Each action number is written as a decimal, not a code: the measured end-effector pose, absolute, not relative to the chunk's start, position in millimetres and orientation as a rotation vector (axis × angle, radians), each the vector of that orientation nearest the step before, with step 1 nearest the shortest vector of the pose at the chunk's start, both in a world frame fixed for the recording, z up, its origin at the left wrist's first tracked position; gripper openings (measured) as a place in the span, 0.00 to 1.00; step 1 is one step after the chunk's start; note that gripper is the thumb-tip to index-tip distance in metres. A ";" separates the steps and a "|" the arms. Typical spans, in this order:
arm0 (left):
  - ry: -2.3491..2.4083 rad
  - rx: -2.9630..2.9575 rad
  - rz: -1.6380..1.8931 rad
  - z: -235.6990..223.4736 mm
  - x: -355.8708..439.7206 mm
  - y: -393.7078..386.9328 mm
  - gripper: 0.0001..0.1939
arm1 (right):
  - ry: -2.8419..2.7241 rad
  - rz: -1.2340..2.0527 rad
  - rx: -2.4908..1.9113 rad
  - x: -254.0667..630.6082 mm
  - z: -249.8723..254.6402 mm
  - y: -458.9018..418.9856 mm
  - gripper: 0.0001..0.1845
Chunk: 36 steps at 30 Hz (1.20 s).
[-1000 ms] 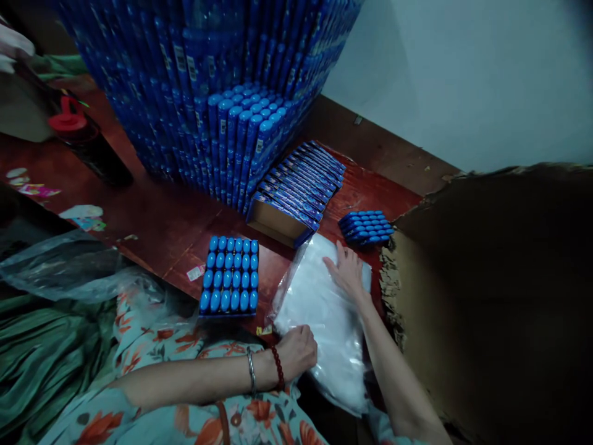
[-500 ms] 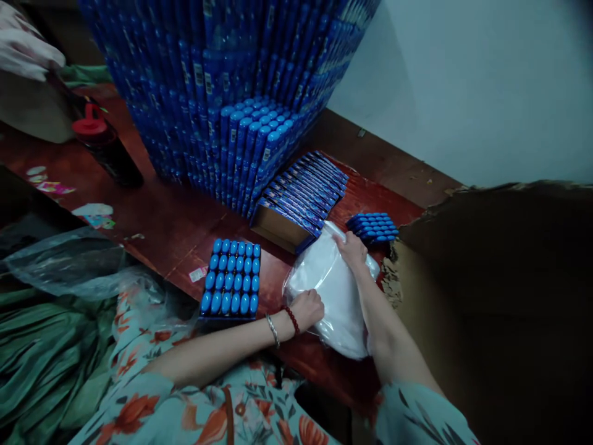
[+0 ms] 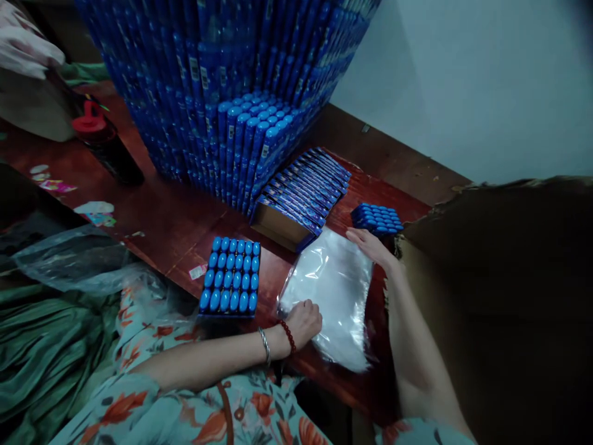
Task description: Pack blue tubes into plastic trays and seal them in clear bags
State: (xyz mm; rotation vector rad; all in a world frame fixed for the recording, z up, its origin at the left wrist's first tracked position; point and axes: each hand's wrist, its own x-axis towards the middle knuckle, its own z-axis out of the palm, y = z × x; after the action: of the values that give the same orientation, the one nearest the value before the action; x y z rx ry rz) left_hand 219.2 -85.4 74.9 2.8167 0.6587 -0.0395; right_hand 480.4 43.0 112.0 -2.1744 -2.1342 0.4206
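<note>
A stack of clear plastic bags (image 3: 331, 287) lies flat on the red table in front of me. My left hand (image 3: 303, 322), with a red bead bracelet and a silver bangle at its wrist, is closed at the stack's lower left edge. At the upper right corner, my right hand (image 3: 370, 245) has its fingers stretched out and is flat beside or on the bags. Left of the bags stands a tray of bright blue oval-topped pieces (image 3: 230, 275). Behind them is an open box of blue printed packets (image 3: 306, 191).
A tall wall of blue wrapped packs (image 3: 185, 111) rises at the back. A small blue pack (image 3: 377, 219) lies by a large cardboard box (image 3: 500, 296) on the right. A red-lidded bottle (image 3: 109, 148) and loose clear plastic (image 3: 69, 259) are at the left.
My right hand has moved off the top of the bags to the right, its fingers straightening. The bags now lie flatter. My left hand has shifted slightly down and left.
</note>
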 end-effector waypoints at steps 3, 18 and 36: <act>0.670 2.792 -0.010 68.3 214.6 -80.9 0.11 | -2.196 0.574 -2.207 463.1 105.1 -6.7 0.37; 0.672 2.444 0.277 107.8 160.7 -38.3 0.07 | -2.069 0.924 -1.809 362.5 156.2 -121.0 0.24; 0.534 2.278 0.312 124.3 144.1 40.4 0.13 | -2.412 0.320 -1.933 359.8 189.8 -63.0 0.19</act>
State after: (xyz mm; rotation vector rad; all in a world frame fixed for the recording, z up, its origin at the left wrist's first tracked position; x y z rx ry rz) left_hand 144.1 40.4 124.3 2.2775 0.5340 0.3122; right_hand 359.8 -63.0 189.8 -1.9330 -2.4121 0.3204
